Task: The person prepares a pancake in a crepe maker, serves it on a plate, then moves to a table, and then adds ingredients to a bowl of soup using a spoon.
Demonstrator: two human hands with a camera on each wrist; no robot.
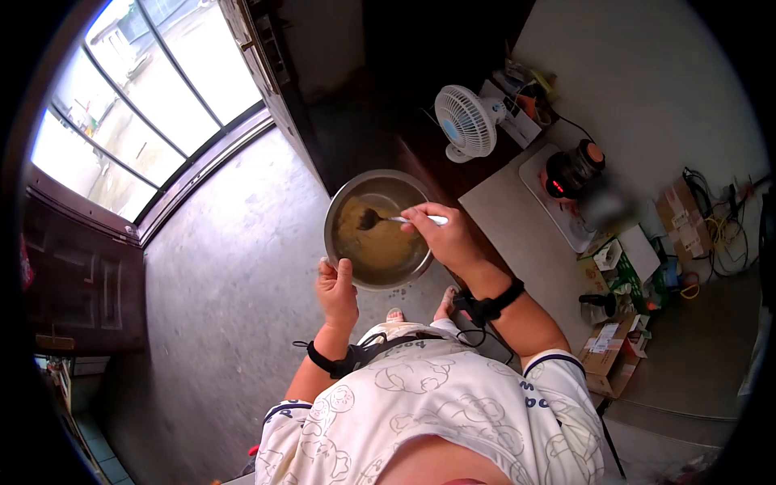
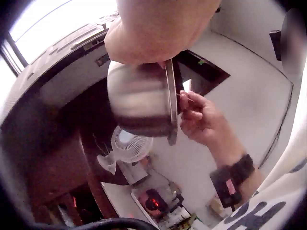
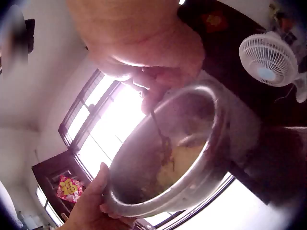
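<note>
A deep stainless steel basin (image 1: 333, 234) is held up in front of the body, with a yellowish, paste-like mixture (image 1: 384, 246) spread over its bottom. My left hand (image 1: 336, 297) grips its near left rim, and the thumb shows beside the edge in the right wrist view. My right hand (image 1: 447, 236) pinches the pale handle of a spoon (image 1: 369, 219) over the right side of the rim. The spoon's dark head rests in the mixture. From the left wrist, the basin's outer wall (image 2: 139, 98) shows, with the right hand (image 2: 204, 120) just past the rim.
To the right, a table (image 1: 517, 234) bears a tray (image 1: 529, 171) with a dark appliance (image 1: 575, 168) showing red lit digits. A white fan (image 1: 466, 123) stands farther back. Cardboard boxes (image 1: 610, 356) and cables lie along the table. A barred glass door (image 1: 153, 89) is at left.
</note>
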